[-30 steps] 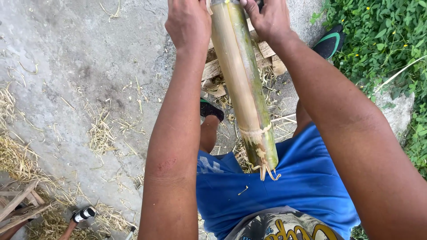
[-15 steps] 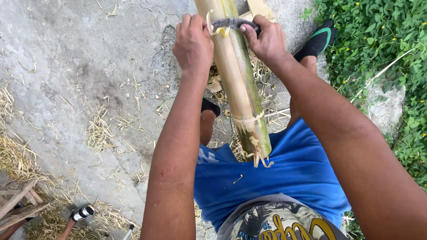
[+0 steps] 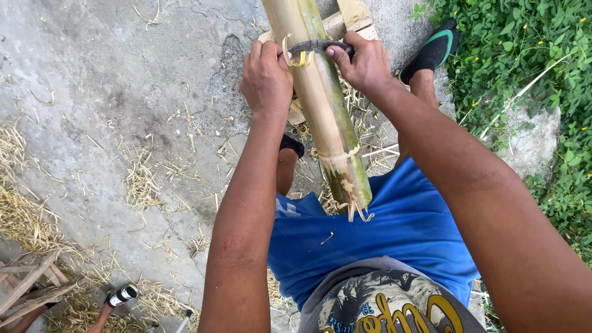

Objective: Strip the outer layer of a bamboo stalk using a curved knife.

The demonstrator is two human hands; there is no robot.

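Clamped around the 2 ends of a curved dark blade (image 3: pixel 316 45): left hand (image 3: pixel 266 77) and right hand (image 3: pixel 365 63), level with each other, the steel laid crosswise over a bamboo pole (image 3: pixel 320 105) with a pale shaving (image 3: pixel 295 57) curling at its edge. Long axis of the pole running from the top edge of view down to a frayed butt (image 3: pixel 356 206) over blue shorts (image 3: pixel 394 234). Open concrete (image 3: pixel 123 92) to the left, greenery (image 3: pixel 524 55) close on the right, straw (image 3: pixel 31 216) toward the lower left corner.
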